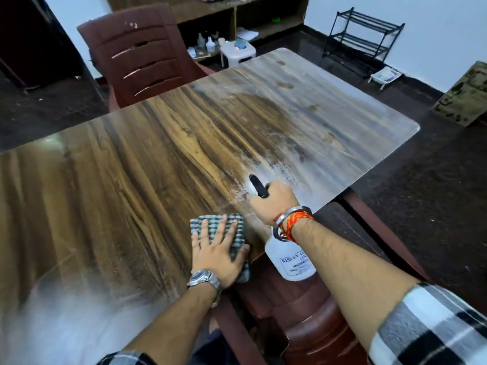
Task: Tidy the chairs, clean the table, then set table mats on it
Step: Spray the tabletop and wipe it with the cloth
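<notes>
A wooden table (131, 167) fills the middle of the view, dusty and pale on its right half and at its near left corner. My left hand (218, 255) lies flat, fingers spread, on a checked cloth (214, 222) at the table's near edge. My right hand (274, 204) grips a white spray bottle (290, 262) with a black nozzle pointing over the table. Wet droplets speckle the wood just beyond the nozzle. One maroon plastic chair (139, 56) stands at the far side, another maroon chair (316, 325) sits right below my arms.
A white stool (237, 52) and a wooden shelf unit (237, 14) with bottles stand behind the table. A black metal rack (363, 40) is at the back right, a cardboard box (463, 98) at the right edge. The floor is dark.
</notes>
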`<action>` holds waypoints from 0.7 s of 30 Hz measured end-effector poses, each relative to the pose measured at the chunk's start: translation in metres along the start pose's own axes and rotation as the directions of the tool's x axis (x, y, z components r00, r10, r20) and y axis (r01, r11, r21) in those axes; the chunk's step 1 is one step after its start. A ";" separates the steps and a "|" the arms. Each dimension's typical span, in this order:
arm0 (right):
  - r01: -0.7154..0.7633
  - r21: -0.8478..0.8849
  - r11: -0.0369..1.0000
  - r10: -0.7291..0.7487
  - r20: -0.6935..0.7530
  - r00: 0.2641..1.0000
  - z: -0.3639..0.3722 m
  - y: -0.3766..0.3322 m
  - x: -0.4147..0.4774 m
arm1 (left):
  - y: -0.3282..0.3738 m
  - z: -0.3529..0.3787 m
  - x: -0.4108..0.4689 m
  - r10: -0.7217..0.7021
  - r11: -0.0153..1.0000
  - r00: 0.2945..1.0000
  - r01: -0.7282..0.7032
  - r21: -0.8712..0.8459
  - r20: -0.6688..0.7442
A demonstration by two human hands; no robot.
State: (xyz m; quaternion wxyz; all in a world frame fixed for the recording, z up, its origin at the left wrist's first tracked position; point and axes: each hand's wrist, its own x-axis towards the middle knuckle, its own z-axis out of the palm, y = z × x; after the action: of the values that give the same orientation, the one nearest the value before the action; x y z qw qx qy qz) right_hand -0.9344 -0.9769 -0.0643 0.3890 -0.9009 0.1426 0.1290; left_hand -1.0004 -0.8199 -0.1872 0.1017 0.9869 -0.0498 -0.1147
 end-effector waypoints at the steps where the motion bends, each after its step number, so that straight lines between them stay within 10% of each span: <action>1: 0.003 -0.026 1.000 -0.002 0.027 1.000 0.005 -0.006 -0.004 | -0.013 -0.001 -0.009 -0.050 0.999 0.999 0.050 -0.006 -0.003; 11: 0.102 -0.152 0.983 -0.049 0.319 0.947 0.073 -0.021 -0.072 | -0.136 -0.003 -0.102 -0.463 0.886 0.886 0.462 -0.044 -0.013; 21: 0.147 -0.066 0.987 -0.125 0.255 0.959 0.121 -0.023 -0.147 | -0.201 -0.015 -0.166 -0.738 0.666 0.675 0.725 -0.177 -0.012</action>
State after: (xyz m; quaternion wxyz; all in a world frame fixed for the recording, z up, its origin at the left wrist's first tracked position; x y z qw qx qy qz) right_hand -1.0768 -0.8492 -0.0789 0.3733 -0.9008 0.0246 0.2203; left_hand -1.1428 -0.6011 -0.1797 0.1265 0.9165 0.3638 -0.1084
